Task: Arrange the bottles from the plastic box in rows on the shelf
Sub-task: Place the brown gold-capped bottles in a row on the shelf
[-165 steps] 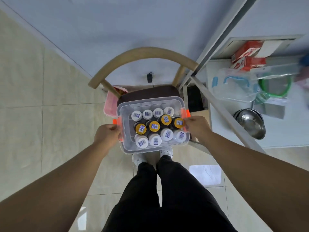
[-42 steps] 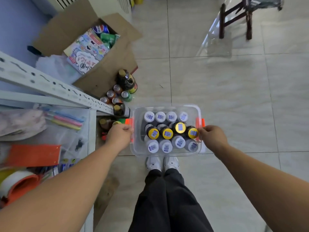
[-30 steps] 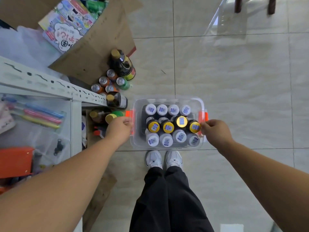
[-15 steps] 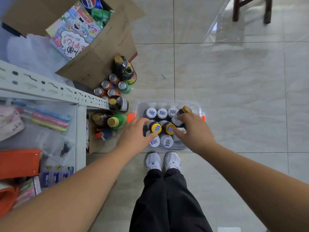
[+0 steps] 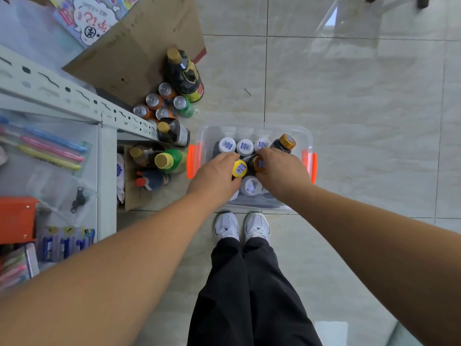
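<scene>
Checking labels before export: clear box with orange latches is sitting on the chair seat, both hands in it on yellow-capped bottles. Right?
Not quite. The head view shows the plastic box on the tiled floor, just ahead of the shoes, not on a chair. The rest holds: left hand and right hand are in it on yellow-capped bottles.

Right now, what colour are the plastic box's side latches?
Bright orange latches on the clear plastic box, seen in the head view.

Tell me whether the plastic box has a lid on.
No lid: the plastic box is open-topped, and both hands reach straight in among the bottle caps.
</scene>
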{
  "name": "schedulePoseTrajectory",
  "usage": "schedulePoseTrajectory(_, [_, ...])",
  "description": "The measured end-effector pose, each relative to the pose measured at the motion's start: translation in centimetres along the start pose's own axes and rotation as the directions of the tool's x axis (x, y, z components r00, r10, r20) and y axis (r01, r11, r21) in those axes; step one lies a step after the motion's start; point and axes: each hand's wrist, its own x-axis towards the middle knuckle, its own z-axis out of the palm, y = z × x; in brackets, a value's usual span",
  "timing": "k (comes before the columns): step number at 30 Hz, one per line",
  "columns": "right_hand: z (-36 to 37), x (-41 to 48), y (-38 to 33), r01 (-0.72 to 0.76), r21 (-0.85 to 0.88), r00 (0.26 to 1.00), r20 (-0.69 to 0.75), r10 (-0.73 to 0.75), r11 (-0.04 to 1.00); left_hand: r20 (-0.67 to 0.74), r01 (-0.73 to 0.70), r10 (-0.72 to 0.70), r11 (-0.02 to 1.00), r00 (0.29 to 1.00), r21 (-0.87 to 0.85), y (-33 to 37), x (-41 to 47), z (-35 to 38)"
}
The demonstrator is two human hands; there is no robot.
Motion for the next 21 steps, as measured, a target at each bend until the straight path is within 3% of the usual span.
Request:
schedulePoseTrajectory(7, [0.3,1.1,-1.1,-0.089,0.141,0.995,0.057,0.081,0.986,-0.084,0.158,-0.175,0.970,0.981,-0.183,-0.7,1.7,0.7])
schedulePoseTrajectory(12, [-2.5,0.8,-1.7,-0.103,0.301,0.994,0.073,0.085,0.948,-0.103,0.146,-0.182,0.948,0.978,-0.282,0.5,1.5,-2.6])
schedulePoseTrajectory(21, [-21.1,-2.9,-5.3,0.010,0.391,0.997,-0.072,0.020,0.921,-0.040,0.020,-0.040,0.916,0.998,-0.402,7.8,-0.7,-19.9])
